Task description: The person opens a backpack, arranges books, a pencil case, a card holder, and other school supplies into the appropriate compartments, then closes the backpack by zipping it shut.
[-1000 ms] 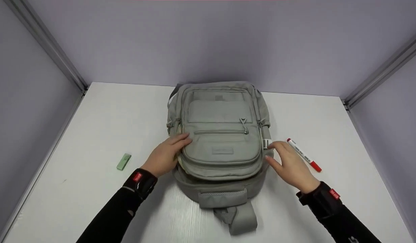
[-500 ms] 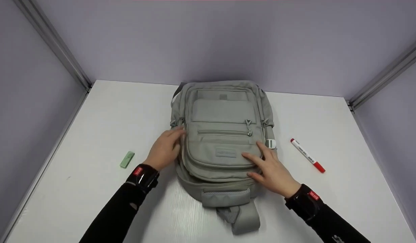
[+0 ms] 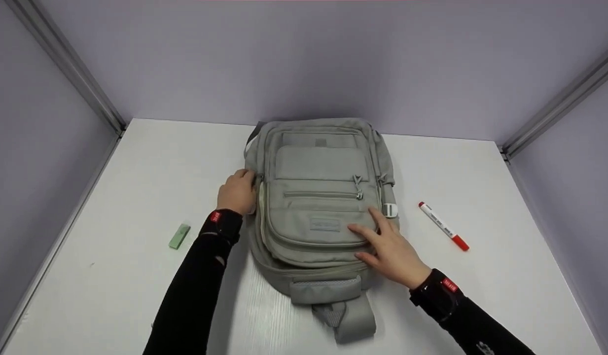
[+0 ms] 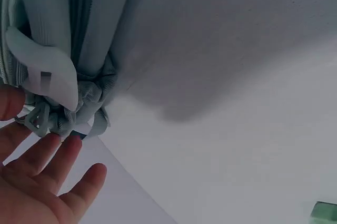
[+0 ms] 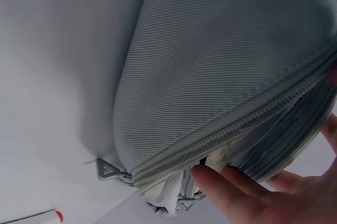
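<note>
A grey-green backpack (image 3: pixel 328 162) lies front up, its carry handle (image 3: pixel 326 291) toward me. In the right wrist view, a zipped edge (image 5: pixel 231 132) gapes beside the fingers. My left hand (image 3: pixel 238 192) is at the bag's left side. Its thumb and fingertips are close to a triangular zipper pull (image 4: pixel 38 119) and a pale strap piece (image 4: pixel 55 74) in the left wrist view, fingers spread. My right hand (image 3: pixel 392 251) rests with spread fingers on the lower right of the front pocket, thumb near the pocket's lower rim.
A green eraser-like block (image 3: pixel 179 236) lies on the white table (image 3: pixel 151 162) left of the bag. To the right lies a white marker (image 3: pixel 443 226) with red ends. Grey panels (image 3: pixel 304 59) enclose the back and sides. A wide strap (image 3: pixel 355 320) extends toward me.
My left hand has slid up the bag's left side, away from me. My right hand has moved left from the side buckle onto the front pocket. Eraser-like block and marker stay put.
</note>
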Demonstrator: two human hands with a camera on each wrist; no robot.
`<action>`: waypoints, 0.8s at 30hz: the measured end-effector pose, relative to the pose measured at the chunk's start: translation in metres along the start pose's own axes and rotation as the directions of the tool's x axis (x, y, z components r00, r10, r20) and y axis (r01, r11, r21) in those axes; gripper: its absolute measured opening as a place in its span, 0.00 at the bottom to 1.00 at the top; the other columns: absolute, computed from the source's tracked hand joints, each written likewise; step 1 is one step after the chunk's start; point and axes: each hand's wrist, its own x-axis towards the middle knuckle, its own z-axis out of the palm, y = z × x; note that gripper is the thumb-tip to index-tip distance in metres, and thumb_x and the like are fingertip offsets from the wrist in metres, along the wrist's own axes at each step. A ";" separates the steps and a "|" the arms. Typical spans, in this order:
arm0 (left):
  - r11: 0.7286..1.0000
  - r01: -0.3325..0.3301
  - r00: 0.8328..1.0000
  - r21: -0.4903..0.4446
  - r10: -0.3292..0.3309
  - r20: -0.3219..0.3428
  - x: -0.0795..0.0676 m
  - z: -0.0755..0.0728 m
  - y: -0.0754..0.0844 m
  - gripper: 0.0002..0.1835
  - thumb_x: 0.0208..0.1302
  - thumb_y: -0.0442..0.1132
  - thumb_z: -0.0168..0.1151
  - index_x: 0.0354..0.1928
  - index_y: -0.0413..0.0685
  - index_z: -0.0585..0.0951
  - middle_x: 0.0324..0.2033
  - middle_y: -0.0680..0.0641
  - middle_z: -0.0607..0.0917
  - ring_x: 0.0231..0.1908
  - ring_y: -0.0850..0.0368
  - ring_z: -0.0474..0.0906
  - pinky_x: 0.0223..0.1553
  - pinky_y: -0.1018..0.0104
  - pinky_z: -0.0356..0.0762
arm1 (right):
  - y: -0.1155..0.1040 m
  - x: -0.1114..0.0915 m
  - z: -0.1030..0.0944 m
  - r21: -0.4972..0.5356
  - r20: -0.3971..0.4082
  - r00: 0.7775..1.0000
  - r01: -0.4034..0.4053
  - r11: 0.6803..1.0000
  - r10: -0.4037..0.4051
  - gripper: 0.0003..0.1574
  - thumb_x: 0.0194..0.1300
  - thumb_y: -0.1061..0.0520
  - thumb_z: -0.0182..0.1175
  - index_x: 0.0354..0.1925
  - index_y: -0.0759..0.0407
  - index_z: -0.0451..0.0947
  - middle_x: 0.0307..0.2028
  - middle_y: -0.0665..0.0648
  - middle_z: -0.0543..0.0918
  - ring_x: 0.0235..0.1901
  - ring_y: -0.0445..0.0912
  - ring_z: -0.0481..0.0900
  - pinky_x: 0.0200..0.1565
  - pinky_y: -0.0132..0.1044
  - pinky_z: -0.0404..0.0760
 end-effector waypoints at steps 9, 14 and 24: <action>0.993 -0.093 0.996 0.073 0.094 -0.011 -0.016 0.010 -0.020 0.21 0.66 0.35 0.53 0.60 0.35 0.77 0.56 0.34 0.80 0.51 0.34 0.81 0.49 0.39 0.79 | 0.006 0.003 -0.003 -0.074 -0.024 0.999 0.031 0.997 -0.033 0.29 0.62 0.48 0.68 0.61 0.46 0.77 0.71 0.73 0.64 0.59 0.71 0.73 0.49 0.63 0.80; 0.981 -0.149 0.988 0.123 0.151 -0.008 -0.034 0.007 -0.018 0.14 0.62 0.37 0.58 0.46 0.35 0.80 0.43 0.34 0.83 0.43 0.35 0.82 0.43 0.39 0.79 | 0.013 0.010 -0.013 -0.111 -0.003 1.000 -0.001 0.994 0.001 0.26 0.64 0.48 0.66 0.60 0.49 0.79 0.71 0.73 0.64 0.64 0.72 0.68 0.59 0.66 0.73; 0.980 -0.197 0.979 0.039 0.195 0.053 -0.064 0.011 -0.003 0.07 0.54 0.34 0.60 0.30 0.34 0.78 0.30 0.35 0.82 0.34 0.35 0.81 0.37 0.44 0.79 | 0.026 0.024 -0.027 -0.148 0.092 0.991 -0.080 0.986 0.094 0.30 0.67 0.45 0.63 0.64 0.54 0.76 0.74 0.68 0.61 0.66 0.74 0.65 0.63 0.69 0.67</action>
